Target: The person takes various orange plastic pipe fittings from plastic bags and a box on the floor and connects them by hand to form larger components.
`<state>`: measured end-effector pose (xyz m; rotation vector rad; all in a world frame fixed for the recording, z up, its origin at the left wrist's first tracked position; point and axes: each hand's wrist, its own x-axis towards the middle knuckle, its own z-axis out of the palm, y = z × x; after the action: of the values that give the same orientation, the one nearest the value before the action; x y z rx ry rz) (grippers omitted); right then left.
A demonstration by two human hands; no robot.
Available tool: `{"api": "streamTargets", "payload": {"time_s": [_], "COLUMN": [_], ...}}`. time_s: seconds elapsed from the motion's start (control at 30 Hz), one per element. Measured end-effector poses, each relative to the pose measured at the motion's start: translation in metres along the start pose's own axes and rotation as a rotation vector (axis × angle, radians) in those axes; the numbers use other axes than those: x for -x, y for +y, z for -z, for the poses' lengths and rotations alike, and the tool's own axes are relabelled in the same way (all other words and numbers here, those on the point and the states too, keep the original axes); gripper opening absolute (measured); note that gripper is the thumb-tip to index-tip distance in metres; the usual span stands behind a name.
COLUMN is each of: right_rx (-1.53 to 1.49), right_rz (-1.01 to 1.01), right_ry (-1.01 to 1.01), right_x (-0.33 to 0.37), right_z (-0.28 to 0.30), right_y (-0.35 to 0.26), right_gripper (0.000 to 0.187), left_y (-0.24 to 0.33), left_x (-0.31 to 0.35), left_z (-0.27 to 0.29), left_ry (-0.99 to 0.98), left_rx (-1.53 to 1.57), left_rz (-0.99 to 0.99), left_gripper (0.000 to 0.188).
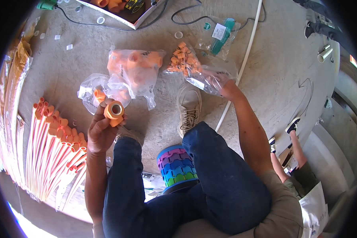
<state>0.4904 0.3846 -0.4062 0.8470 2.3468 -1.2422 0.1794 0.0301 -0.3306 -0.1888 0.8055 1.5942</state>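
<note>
My left hand [100, 129] is closed around an orange pipe fitting [114, 112] with a round metal-lined opening facing up. My right hand [228, 89] reaches into the mouth of a clear plastic bag [210, 81]; its fingers are blurred behind the plastic. Small orange fittings [182, 59] lie heaped at the far end of that bag. Left of it lies a larger clear bag [137, 67] with big orange fittings inside. Close beyond my left hand, an opened clear bag [89, 93] holds another orange fitting [99, 95].
Orange pipes [53, 146] with fittings on their ends lie at the left. A white pipe [248, 51] crosses the floor right of the bags. A box of fittings [123, 12] and a cable [95, 25] are beyond. Another person's legs [297, 148] show at the right.
</note>
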Motion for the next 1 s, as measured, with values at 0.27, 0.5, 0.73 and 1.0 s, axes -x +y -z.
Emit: {"api": "streamTargets", "payload": {"time_s": [0.27, 0.5, 0.73, 1.0], "right_rx": [0.025, 0.209, 0.276, -0.77], "right_rz": [0.145, -0.426, -0.535, -0.571], "right_ry": [0.249, 0.134, -0.004, 0.213], "right_x": [-0.039, -0.051, -0.04, 0.155], "right_z": [-0.039, -0.066, -0.054, 0.014], "right_y": [0.001, 0.003, 0.02, 0.001], "right_gripper": [0.045, 0.057, 0.053, 0.041], "left_y": [-0.005, -0.011, -0.008, 0.065], "left_x": [0.0, -0.002, 0.0, 0.059], "left_z": [-0.008, -0.012, -0.019, -0.104], "left_ry": [0.01, -0.05, -0.012, -0.056], "left_rx": [-0.09, -0.264, -0.327, -0.509], "left_rz": [0.138, 0.216, 0.129, -0.072], "left_gripper": [0.058, 0.058, 0.057, 0.055]}}
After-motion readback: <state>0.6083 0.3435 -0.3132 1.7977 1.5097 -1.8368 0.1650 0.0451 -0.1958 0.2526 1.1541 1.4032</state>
